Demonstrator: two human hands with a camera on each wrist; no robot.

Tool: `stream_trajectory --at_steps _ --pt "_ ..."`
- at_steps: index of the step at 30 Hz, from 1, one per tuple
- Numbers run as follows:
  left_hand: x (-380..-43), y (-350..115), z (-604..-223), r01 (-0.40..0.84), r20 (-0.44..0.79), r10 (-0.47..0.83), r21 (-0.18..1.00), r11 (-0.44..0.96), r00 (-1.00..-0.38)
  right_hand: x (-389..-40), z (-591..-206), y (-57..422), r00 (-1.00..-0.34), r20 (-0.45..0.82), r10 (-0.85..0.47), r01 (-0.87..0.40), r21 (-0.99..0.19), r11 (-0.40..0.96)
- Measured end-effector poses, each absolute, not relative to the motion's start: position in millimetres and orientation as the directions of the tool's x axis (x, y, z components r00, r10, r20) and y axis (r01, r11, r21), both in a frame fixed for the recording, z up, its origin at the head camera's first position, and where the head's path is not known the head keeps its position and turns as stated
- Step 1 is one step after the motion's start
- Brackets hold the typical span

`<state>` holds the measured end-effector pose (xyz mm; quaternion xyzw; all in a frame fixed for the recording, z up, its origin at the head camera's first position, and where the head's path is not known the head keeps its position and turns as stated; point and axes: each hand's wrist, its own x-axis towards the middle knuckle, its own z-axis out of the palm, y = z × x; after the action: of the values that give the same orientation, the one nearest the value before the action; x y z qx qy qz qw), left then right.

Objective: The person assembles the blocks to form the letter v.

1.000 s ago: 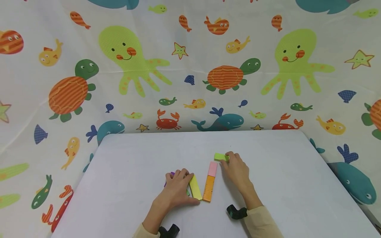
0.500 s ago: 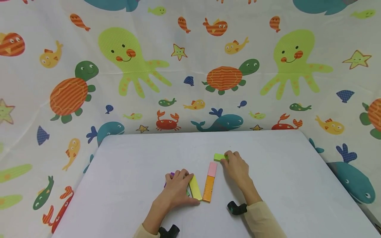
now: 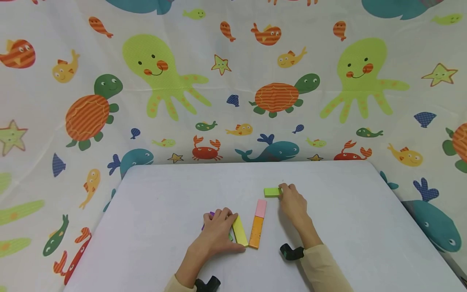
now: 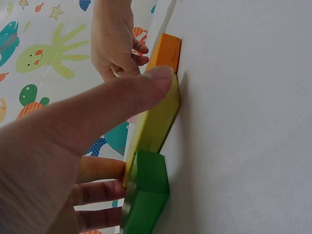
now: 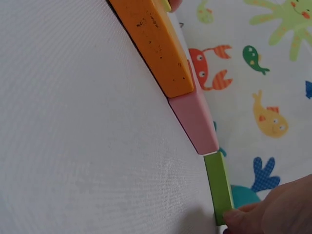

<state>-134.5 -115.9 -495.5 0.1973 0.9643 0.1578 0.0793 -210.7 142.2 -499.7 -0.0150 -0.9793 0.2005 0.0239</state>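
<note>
My left hand (image 3: 216, 232) spans a yellow block (image 3: 239, 231), thumb at its near end and fingertips at its far end. Partly hidden under that hand are a purple piece (image 3: 212, 213) and a green block (image 4: 152, 173). Just right of the yellow block lies an orange block (image 3: 256, 232), its near end close to the yellow one's. A pink block (image 3: 260, 208) continues the line at the orange block's far end. Beyond it, my right hand (image 3: 294, 206) pinches the right end of a light green block (image 3: 271, 192), which lies crosswise close to the pink block's far end.
The blocks lie on a white table (image 3: 164, 194). Behind it hangs a cloth (image 3: 233, 77) printed with sea animals. A black wrist device (image 3: 292, 252) sits by the right sleeve (image 3: 324, 269), and another black device (image 3: 208, 284) by the left wrist.
My right hand has shifted slightly right with the light green block, which now lies straighter across. The left hand and the other blocks stay in place.
</note>
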Motion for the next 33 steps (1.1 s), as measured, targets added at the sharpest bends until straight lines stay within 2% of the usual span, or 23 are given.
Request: stream_trajectory --at_steps 8,16,21,33 --pt "-135.2 -115.5 -494.8 0.357 -0.099 0.406 0.321 0.877 -0.908 -216.1 -498.7 140.7 -0.995 0.033 0.090 0.069 -0.398 0.915" --pt "-135.5 -116.1 -496.3 0.357 -0.093 0.404 0.317 0.879 -0.910 -221.8 -493.5 131.6 -0.989 -0.066 0.133 0.148 -0.369 0.918" --pt "-136.1 -116.6 -497.7 0.363 -0.092 0.408 0.312 0.878 -0.908 -225.2 -494.2 128.6 -0.987 -0.085 0.137 0.158 -0.351 0.923" --pt "-136.2 -116.1 -497.9 0.362 -0.092 0.406 0.308 0.880 -0.909 -225.9 -499.3 131.6 -0.989 -0.065 0.136 0.149 -0.515 0.844"
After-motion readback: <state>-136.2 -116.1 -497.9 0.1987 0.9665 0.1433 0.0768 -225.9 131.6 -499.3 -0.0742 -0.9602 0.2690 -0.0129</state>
